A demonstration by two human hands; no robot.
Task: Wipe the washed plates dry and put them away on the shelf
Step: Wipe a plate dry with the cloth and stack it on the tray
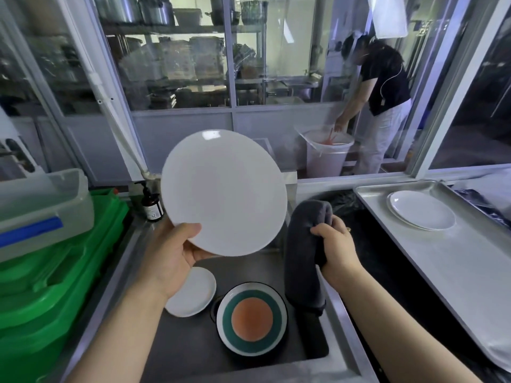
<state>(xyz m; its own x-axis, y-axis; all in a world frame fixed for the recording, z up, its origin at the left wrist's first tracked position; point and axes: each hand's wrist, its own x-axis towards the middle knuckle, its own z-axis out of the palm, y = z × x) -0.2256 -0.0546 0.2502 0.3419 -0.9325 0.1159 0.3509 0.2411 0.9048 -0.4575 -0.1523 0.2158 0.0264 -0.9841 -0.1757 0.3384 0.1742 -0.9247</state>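
You are working over the sink (177, 352), with the drying step just beginning. You are holding the large white plate (224, 193) tilted up above the basin, well clear of the striped plate (252, 318) and small white plate (192, 293) lying in it. Your left hand (171, 255) is pinching its lower rim, thumb on the face. Your right hand (336, 244) is gripping the grey cloth (305, 250) just beside the plate, apparently not touching. Next, bring the cloth onto the face.
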